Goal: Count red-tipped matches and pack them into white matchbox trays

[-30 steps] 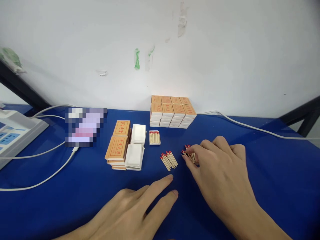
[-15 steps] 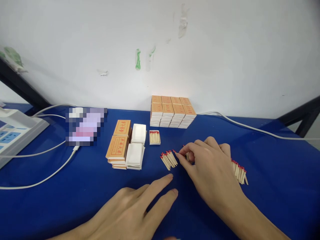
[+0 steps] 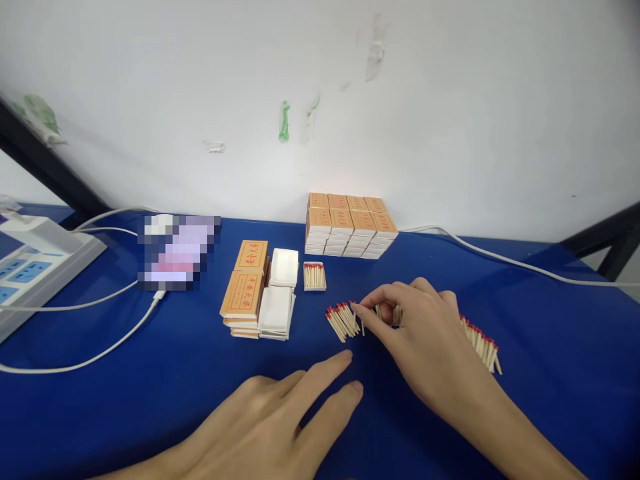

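Note:
My right hand [image 3: 415,333] pinches thumb and forefinger together on what looks like a match, at the right end of a small heap of red-tipped matches [image 3: 342,321]. More matches show partly behind its fingers. Beyond its wrist lies another row of matches [image 3: 481,341], partly covered by the hand. My left hand [image 3: 295,407] rests low in front of the small heap, thumb and forefinger stretched apart, holding nothing. Just behind the heap stands a small white matchbox tray [image 3: 315,277] filled with matches, their red heads toward the wall.
Orange matchbox sleeves [image 3: 245,293] are stacked left of the white empty trays [image 3: 276,310]. A block of stacked matchboxes [image 3: 350,227] stands against the wall. At the left are a blurred-out phone-like object [image 3: 183,250], a power strip [image 3: 35,267] and white cables [image 3: 130,333].
My right fingertips have shifted slightly at the heap's right end, where a match now stands under them. My left hand keeps its pose. The whole view has moved a little.

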`<state>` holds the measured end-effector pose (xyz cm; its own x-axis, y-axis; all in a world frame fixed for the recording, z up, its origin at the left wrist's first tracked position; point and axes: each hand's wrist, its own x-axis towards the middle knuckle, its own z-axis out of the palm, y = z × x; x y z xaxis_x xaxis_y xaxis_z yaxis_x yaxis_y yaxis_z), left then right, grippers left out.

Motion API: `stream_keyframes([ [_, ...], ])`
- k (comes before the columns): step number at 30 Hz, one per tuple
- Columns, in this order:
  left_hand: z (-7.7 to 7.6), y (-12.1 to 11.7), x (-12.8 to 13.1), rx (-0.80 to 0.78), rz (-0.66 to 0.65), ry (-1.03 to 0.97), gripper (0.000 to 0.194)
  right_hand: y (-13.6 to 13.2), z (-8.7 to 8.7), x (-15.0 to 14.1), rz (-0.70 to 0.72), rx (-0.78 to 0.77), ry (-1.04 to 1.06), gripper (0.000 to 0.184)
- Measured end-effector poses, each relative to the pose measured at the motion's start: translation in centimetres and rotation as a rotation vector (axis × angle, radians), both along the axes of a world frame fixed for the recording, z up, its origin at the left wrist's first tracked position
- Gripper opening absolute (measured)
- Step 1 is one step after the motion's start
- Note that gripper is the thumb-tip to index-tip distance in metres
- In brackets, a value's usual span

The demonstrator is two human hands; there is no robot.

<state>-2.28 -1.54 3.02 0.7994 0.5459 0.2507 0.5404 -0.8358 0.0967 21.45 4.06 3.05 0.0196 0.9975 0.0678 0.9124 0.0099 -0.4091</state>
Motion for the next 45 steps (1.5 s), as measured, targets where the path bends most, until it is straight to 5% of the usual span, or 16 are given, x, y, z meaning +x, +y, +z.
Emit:
stream_keyframes([
  [13,0.0,0.2,-0.3,0.014,0.001,0.028,0.065,0.2,0.7,0.6,-0.031,0.051,-0.08,0.036],
  [19,0.2,0.5,0.1,0.009,0.001,0.028,0.065,-0.1,1.4,1.8,0.07,-0.058,-0.186,0.04],
  [45,0.1,0.0,-0.3,-0.017,0.0,0.035,0.056,-0.8,1.4,2.5,0.108,-0.139,-0.166,0.021],
])
